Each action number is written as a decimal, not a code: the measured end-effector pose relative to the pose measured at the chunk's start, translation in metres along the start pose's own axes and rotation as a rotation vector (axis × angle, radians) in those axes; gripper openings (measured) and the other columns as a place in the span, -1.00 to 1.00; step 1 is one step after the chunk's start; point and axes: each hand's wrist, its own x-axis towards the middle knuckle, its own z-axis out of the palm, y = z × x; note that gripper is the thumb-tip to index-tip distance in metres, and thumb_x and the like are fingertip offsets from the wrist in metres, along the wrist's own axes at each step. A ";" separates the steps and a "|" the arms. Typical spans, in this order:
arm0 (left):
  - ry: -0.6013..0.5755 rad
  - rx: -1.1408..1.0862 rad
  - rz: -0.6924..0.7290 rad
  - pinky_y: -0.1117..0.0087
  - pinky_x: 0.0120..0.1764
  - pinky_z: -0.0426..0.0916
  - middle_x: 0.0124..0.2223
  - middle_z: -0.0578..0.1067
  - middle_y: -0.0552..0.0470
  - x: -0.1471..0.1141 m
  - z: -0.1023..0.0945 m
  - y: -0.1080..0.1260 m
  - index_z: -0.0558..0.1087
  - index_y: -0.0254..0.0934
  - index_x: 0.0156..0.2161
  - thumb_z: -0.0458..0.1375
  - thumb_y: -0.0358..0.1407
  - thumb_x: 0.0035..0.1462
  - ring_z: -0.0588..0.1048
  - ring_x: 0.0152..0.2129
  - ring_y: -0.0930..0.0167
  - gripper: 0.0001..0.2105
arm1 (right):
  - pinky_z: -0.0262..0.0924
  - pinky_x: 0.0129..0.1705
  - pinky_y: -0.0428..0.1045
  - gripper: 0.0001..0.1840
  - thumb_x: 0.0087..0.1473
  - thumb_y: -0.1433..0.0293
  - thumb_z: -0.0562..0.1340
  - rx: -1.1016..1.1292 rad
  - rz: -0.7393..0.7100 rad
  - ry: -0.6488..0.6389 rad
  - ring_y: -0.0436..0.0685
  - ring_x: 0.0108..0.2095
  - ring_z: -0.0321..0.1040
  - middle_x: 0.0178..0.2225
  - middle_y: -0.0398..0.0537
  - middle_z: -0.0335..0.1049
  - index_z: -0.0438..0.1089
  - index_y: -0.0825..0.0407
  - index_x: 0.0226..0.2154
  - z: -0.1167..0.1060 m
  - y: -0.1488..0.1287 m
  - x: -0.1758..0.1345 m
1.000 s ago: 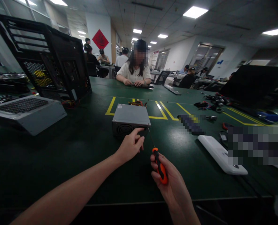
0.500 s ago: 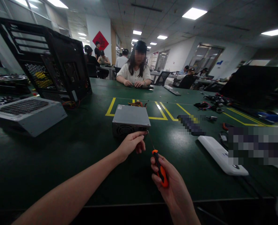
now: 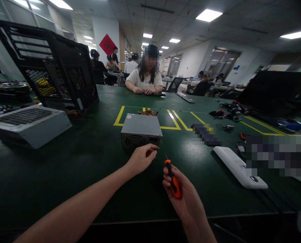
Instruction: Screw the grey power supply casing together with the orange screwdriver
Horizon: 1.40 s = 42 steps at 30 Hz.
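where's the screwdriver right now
In the head view, the screwdriver is in the lower half, just right of centre, held in the right hand, its shaft pointing toward the grey metal box.

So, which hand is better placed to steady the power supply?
The left hand, I'd say: it is close to the near face of the power supply, and no tool shows in it. The right hand is farther back and gripping the screwdriver.
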 end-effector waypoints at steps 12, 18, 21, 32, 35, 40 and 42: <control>-0.194 0.734 0.157 0.44 -0.32 0.23 -0.28 0.35 0.04 -0.010 -0.025 0.004 0.39 -0.24 -0.28 0.17 -0.23 -0.03 0.36 -0.35 0.41 -0.81 | 0.16 -0.49 -0.21 -0.85 -0.10 0.39 0.28 0.018 -0.022 -0.060 -0.13 -0.55 0.12 -0.49 -0.13 0.30 0.37 0.10 -0.40 -0.011 0.003 -0.004; -0.209 0.719 0.146 0.46 -0.33 0.21 -0.37 0.36 0.07 -0.005 -0.022 0.000 0.39 -0.28 -0.40 0.15 -0.32 0.00 0.37 -0.40 0.44 -0.93 | 0.15 -0.50 -0.20 -0.80 -0.09 0.37 0.27 0.014 -0.025 -0.072 -0.12 -0.54 0.10 -0.47 -0.11 0.29 0.37 0.09 -0.33 -0.015 0.005 -0.005; -0.208 0.720 0.159 0.44 -0.28 0.21 -0.34 0.36 0.05 -0.007 -0.022 0.002 0.39 -0.27 -0.35 0.11 -0.32 0.04 0.37 -0.36 0.42 -0.92 | 0.12 -0.53 -0.21 -0.77 -0.10 0.38 0.28 -0.030 -0.049 -0.078 -0.12 -0.54 0.09 -0.47 -0.13 0.28 0.36 0.09 -0.31 -0.015 0.005 -0.005; -0.073 0.389 0.041 0.50 -0.54 0.20 -0.37 0.31 0.07 -0.004 -0.020 -0.001 0.31 -0.32 -0.44 -0.03 -0.31 0.09 0.30 -0.68 0.59 -0.84 | 0.06 -0.57 -0.22 -0.72 -0.18 0.34 0.33 -0.128 -0.066 -0.073 -0.13 -0.57 0.07 -0.49 -0.15 0.28 0.34 0.07 -0.34 -0.012 0.007 -0.009; -0.069 0.174 -0.085 0.52 -0.63 0.13 -0.59 0.30 0.15 0.001 -0.018 -0.002 0.26 -0.31 -0.42 -0.04 -0.27 0.09 0.26 -0.75 0.56 -0.85 | 0.05 -0.57 -0.21 -0.69 -0.19 0.33 0.33 -0.172 -0.068 -0.076 -0.14 -0.58 0.08 -0.49 -0.15 0.29 0.33 0.06 -0.33 -0.011 0.007 -0.011; 0.034 -0.296 -0.165 0.57 -0.62 0.11 -0.65 0.31 0.15 0.003 -0.019 0.011 0.24 -0.33 -0.40 0.01 -0.23 0.08 0.27 -0.72 0.58 -0.83 | 0.04 -0.57 -0.20 -0.68 -0.12 0.30 0.29 -0.334 -0.073 -0.134 -0.13 -0.59 0.10 -0.50 -0.15 0.30 0.28 0.06 -0.28 -0.008 0.009 -0.016; 0.097 -0.468 -0.159 0.59 -0.62 0.10 -0.58 0.33 0.14 0.002 -0.021 0.017 0.26 -0.35 -0.39 0.10 -0.23 0.03 0.26 -0.71 0.62 -0.81 | 0.03 -0.60 -0.19 -0.65 -0.09 0.26 0.27 -0.418 -0.072 -0.181 -0.13 -0.62 0.10 -0.51 -0.15 0.30 0.25 0.06 -0.24 -0.007 0.012 -0.018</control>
